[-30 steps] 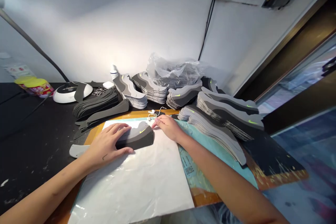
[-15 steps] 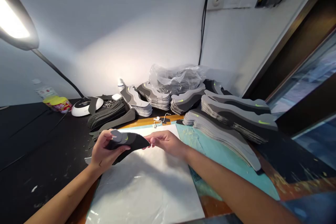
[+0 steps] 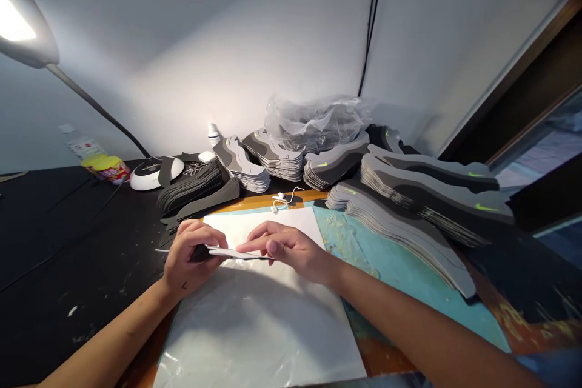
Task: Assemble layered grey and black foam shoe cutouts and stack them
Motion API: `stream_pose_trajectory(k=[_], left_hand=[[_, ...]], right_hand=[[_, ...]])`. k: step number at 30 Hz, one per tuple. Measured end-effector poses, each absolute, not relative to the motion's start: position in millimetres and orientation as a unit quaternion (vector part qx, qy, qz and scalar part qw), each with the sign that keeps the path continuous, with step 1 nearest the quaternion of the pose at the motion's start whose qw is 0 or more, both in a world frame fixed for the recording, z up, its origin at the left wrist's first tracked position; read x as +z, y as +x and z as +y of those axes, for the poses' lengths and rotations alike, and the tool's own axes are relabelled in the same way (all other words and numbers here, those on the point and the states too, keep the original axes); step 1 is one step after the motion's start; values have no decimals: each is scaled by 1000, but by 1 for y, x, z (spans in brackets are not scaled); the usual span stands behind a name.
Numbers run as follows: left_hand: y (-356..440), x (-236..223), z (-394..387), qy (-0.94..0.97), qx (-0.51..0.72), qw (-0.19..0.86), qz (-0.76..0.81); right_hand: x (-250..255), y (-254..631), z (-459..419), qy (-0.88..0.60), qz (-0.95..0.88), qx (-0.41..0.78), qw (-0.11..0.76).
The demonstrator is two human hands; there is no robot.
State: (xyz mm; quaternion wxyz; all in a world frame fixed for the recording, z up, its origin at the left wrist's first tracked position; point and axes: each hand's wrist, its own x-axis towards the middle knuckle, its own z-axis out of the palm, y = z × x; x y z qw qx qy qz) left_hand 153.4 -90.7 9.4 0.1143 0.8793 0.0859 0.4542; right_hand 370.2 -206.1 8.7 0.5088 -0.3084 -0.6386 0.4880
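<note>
My left hand point(image 3: 187, 260) is closed round one end of a grey and black shoe upper piece point(image 3: 239, 254). The piece is turned almost edge-on, so its pale edge shows most. At its other end my right hand point(image 3: 295, 250) grips it, fingers along the top and thumb close to the edge. Below both hands lies a white sheet point(image 3: 261, 327) under clear plastic. Just beyond the left hand are dark loose upper pieces point(image 3: 209, 199). On the right, a stack of grey upper pieces point(image 3: 400, 230) with a small yellow-green swoosh rests on a teal mat point(image 3: 350, 242).
More stacks of upper pieces point(image 3: 277, 160) line the wall, one under a clear plastic bag point(image 3: 318, 118). White earphones point(image 3: 282, 199) lie ahead of the sheet. At left are a desk lamp point(image 3: 27, 24), a round white device point(image 3: 145, 179) and a yellow-red tub point(image 3: 107, 168).
The shoe upper piece has turned from showing its grey and black face with the swoosh to nearly edge-on. My right hand has come further over it. The camera view has shifted slightly.
</note>
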Motion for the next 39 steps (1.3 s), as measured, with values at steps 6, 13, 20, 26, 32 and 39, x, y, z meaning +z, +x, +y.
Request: stream_pose_trajectory(k=[6,13,20,26,32,39], left_hand=[[153,5,-90,871,465,132,92],[151,2,-88,871,465,121,101],[153,7,-89,886,449,95,73],[153,5,-89,886,450,90,68],[147,-8,-91,885,446,81,102],[147,-13,-94,867,468,-6,173]], right_hand=[[15,371,-209,-296,-698,431,490],[8,368,-209,-327,-829,175,419],[5,374,-207,-331,-856,96,387],[5,374,-210,-341,-844,95,402],[5,376,-210,-368,-798,151,454],[-1,381,-198,-516,-616,229,550]])
